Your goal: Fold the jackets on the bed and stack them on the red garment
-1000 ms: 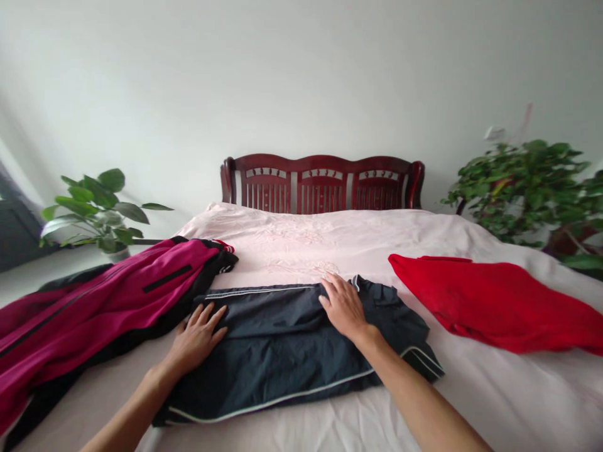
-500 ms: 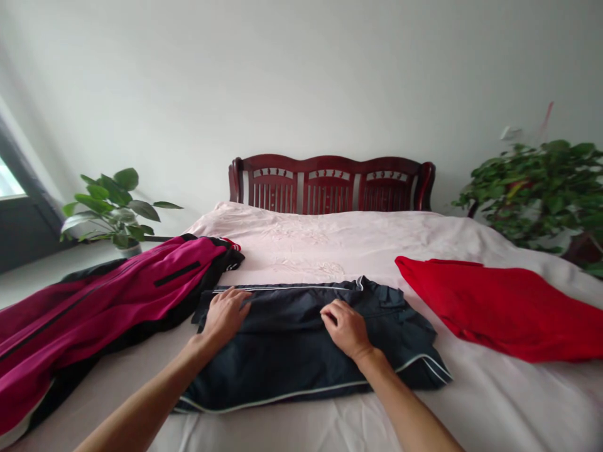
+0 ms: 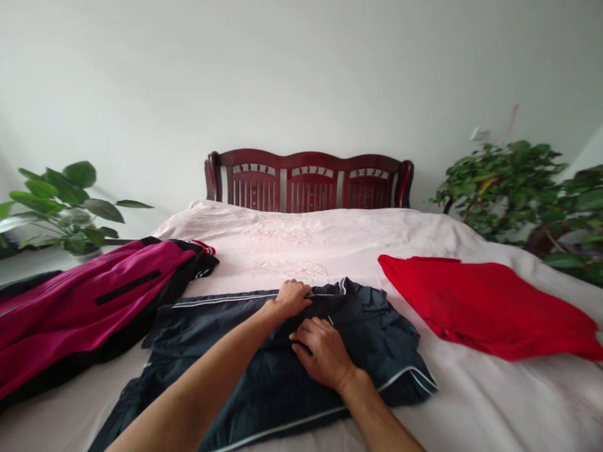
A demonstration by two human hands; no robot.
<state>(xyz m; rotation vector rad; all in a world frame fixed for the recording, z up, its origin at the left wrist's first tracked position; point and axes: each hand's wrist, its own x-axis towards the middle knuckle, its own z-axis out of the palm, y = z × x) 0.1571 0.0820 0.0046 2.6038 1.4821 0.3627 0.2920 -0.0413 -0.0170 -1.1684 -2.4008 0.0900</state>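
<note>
A dark navy garment with white piping (image 3: 264,389) lies spread on the bed, its near left part reaching past the lower edge of the view. My left hand (image 3: 293,296) rests palm down near the garment's far edge, with its fingers stretched over the cloth. Just nearer and to the right, my right hand (image 3: 323,351) lies on the same cloth, fingers bent and thumb apart from them. I see nothing held in either hand. My left forearm crosses over the garment and hides some of it.
A magenta and black zip jacket (image 3: 127,276) lies on the left. Folded red clothing (image 3: 490,307) is on the right. Under them is a pale pink bedsheet (image 3: 306,245), with a dark wooden headboard (image 3: 311,179) behind. Potted plants (image 3: 66,201) stand on both sides.
My left hand has moved right across the garment, close to my right hand. The garment's left part now spreads out toward me. The view has turned slightly right.
</note>
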